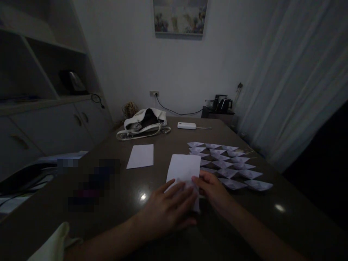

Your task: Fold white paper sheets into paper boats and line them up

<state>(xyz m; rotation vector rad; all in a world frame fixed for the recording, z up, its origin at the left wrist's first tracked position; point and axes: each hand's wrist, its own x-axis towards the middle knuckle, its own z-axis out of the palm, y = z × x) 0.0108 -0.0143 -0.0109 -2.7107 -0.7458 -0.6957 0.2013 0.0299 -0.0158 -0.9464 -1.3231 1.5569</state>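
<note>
A white sheet of paper [185, 167], seemingly folded, is between my hands above the dark table. My right hand [213, 188] pinches its right edge between thumb and fingers. Across the paper's lower part lies my left hand [170, 210], its fingers stretched out and slightly apart; they hide that part of the sheet. Just right of my right hand stand rows of several small folded paper boats [223, 164]. Further left, white paper [141, 156] lies flat on the table; whether it is one sheet or a stack I cannot tell.
A white handbag [130, 125] with its strap lies at the table's [163, 145] far left. A white power bank [186, 125] with a short strap lies at the far middle. Blurred-out items [92, 185] are at the left. A curtain [288, 72] hangs at the right.
</note>
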